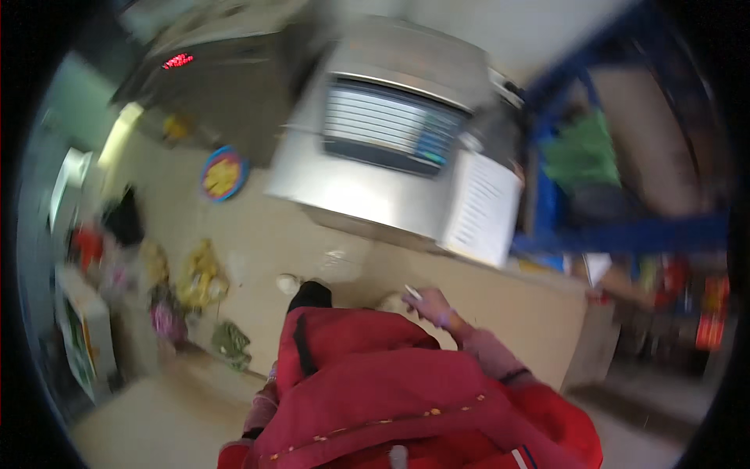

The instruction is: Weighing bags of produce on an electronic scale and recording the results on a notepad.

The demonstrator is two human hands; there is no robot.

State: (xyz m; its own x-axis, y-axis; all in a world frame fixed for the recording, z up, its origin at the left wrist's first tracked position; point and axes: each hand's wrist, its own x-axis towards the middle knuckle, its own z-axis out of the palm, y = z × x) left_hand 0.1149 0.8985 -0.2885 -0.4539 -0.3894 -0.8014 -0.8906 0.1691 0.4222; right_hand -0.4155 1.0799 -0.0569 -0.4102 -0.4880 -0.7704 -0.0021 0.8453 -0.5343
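Note:
My right hand (431, 308) is at the right of my red apron (367, 375), over the floor and below the steel-topped counter. Its fingers are closed around a thin white stick-like piece (413, 292), perhaps a pen; blur hides its exact kind. My left forearm (262, 406) hangs at the apron's left side, and that hand's fingers are hidden behind the cloth. Ahead stands a steel machine (406, 55) with a dark-framed panel of pale rows and blue keys (391, 125). A sheet of written paper (483, 209) lies on the counter's right corner.
A blue-rimmed basin (225, 173) with yellow pieces sits on the floor at left. Yellow bags (203, 275), a purple bag (168, 316) and a green bag (231, 344) lie nearer. A blue rack (625, 238) holding a green bag (582, 152) stands right. A white box (87, 332) is far left.

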